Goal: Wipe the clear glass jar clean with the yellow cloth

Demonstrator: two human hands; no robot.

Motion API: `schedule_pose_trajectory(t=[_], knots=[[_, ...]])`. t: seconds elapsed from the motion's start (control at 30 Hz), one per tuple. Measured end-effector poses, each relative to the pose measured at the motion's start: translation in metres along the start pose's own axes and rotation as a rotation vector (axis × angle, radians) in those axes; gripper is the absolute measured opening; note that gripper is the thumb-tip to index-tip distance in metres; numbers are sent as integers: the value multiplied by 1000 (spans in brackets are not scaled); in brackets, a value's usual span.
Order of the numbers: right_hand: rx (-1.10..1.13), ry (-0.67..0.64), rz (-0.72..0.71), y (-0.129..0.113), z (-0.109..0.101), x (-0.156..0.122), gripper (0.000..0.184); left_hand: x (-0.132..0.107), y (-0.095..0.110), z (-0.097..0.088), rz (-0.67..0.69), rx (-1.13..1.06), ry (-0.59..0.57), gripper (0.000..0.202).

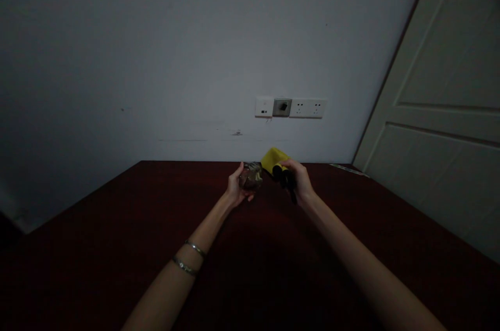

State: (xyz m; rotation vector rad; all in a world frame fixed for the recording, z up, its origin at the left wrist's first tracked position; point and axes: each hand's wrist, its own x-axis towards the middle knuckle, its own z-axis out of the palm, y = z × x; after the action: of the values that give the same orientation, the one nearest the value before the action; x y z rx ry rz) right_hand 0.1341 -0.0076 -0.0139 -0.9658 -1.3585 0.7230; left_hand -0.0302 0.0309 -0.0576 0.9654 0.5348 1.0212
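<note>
Both my arms reach out over a dark red table (117,247). My left hand (237,189) is closed around a small brownish, shiny object (251,177) that I cannot name in this dim light. My right hand (300,180) grips a yellow item with a black part (278,163), its black end hanging down past my fingers. The two held things sit close together, nearly touching, above the far middle of the table. Two thin bracelets (189,258) circle my left forearm.
A grey wall stands behind the table with a strip of sockets and a switch (289,107). A pale door (445,128) is at the right. A thin flat thing (347,168) lies at the table's far right edge.
</note>
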Motion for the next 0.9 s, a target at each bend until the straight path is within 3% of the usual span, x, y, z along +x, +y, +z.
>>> schedule_pose_trajectory(t=[0.17, 0.4, 0.6, 0.9], knots=[[115, -44, -34, -13, 3, -4, 47, -5, 3, 5, 21, 27, -14, 55], [49, -244, -254, -19, 13, -18, 29, -9, 9, 10, 25, 32, -7, 47], [-49, -179, -340, -11, 25, -23, 25, -6, 9, 13, -3, 5, 58, 43], [-78, -135, -379, -4, 21, -17, 28, -6, 9, 24, -16, -34, 113, 43]])
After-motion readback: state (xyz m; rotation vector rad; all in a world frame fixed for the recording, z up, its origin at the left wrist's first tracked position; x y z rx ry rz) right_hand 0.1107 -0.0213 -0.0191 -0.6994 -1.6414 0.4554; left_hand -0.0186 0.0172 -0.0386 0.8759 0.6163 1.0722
